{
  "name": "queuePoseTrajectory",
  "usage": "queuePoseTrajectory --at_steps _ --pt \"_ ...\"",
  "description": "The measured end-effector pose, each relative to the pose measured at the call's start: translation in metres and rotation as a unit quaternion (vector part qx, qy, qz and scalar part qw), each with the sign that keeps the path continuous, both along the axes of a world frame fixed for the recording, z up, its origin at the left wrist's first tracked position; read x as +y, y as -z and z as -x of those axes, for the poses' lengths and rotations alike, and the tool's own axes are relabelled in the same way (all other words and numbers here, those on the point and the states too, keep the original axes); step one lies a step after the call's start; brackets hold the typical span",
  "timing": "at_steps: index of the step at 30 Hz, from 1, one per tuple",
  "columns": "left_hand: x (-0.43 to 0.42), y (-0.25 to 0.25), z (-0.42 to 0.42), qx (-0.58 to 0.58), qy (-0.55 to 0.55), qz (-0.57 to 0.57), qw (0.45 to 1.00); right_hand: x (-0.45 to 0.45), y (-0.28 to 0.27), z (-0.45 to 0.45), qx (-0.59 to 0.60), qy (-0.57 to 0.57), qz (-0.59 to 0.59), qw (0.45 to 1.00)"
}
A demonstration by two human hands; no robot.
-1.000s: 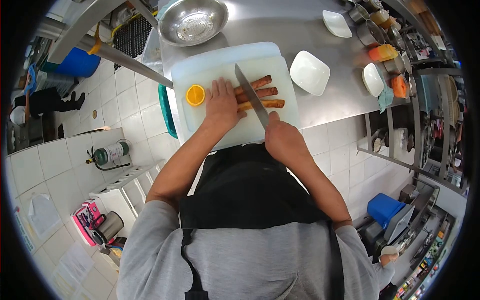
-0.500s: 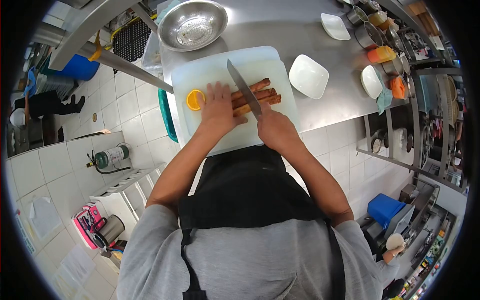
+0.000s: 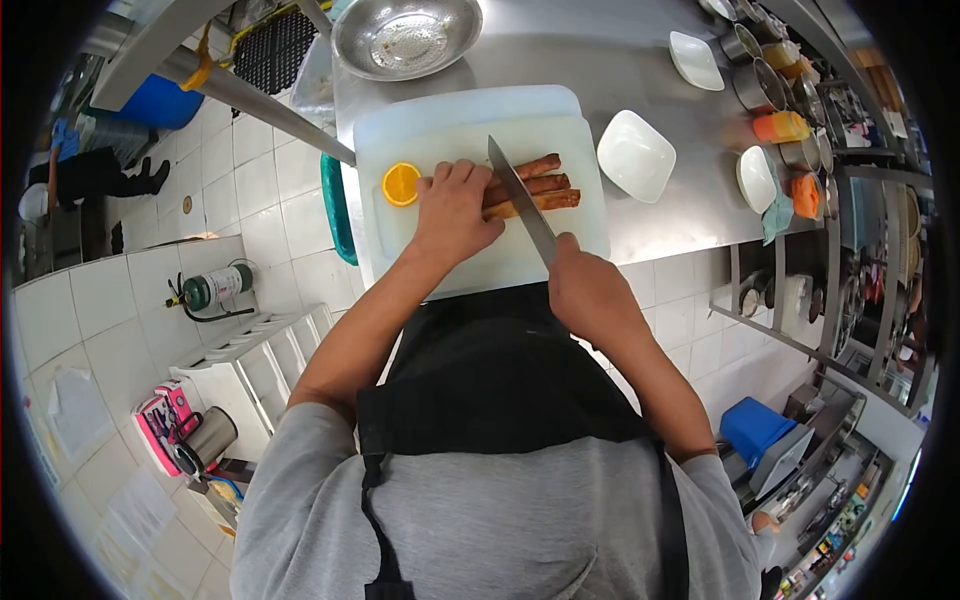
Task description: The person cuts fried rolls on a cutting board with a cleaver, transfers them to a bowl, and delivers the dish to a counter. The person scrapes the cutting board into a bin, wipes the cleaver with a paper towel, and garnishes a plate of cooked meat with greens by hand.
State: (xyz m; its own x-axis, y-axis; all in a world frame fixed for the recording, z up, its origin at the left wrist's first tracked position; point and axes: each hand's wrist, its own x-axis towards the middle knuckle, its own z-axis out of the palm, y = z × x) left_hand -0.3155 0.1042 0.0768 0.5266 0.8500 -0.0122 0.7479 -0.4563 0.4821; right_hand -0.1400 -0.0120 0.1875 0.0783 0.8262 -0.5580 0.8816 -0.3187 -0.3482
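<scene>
Three long brown fried rolls (image 3: 550,184) lie side by side on a white cutting board (image 3: 398,240). My left hand (image 3: 455,208) rests over their left ends, its fingers curled and pressing them down; those ends are hidden beneath it. In my right hand (image 3: 592,290) is the handle of a large kitchen knife (image 3: 521,200). Its blade slants across the rolls just right of my left fingers, tip pointing away from me. Whether the edge has cut into them I cannot tell. A cut orange half (image 3: 401,184) sits left of my left hand, cut face up.
Beyond the board stands a metal perforated bowl (image 3: 405,45). White bowls, one of them close by (image 3: 636,155), stand to the right on the steel table (image 3: 560,50). Farther right are metal pots and an orange-filled bottle (image 3: 781,127). A metal post (image 3: 255,110) rises at the left.
My left fingers have drawn in from lying spread to a curled grip. The knife has shifted to the rolls' middle, its handle nearer me. The whole view has shifted slightly.
</scene>
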Motion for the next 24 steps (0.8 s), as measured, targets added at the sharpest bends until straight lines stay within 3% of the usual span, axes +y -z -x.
queuePoseTrajectory --at_steps 8,13,17,22,24 --pt "0.007 0.008 -0.001 -0.021 0.023 -0.017 0.999 0.041 0.091 0.012 0.017 0.031 -0.145 0.989" --pt "-0.003 0.005 0.008 -0.063 0.024 -0.072 0.995 0.049 0.090 0.007 0.030 0.034 -0.154 0.987" --pt "-0.020 -0.010 0.050 -0.108 -0.020 -0.052 0.993 0.042 0.088 -0.002 0.039 0.026 -0.153 0.987" --pt "-0.044 0.008 0.102 -0.098 -0.090 -0.002 0.991 0.013 0.066 -0.004 0.046 0.035 -0.203 0.977" --pt "-0.044 0.015 0.102 -0.107 -0.069 0.010 0.992 0.005 0.062 -0.005 0.047 0.051 -0.194 0.979"
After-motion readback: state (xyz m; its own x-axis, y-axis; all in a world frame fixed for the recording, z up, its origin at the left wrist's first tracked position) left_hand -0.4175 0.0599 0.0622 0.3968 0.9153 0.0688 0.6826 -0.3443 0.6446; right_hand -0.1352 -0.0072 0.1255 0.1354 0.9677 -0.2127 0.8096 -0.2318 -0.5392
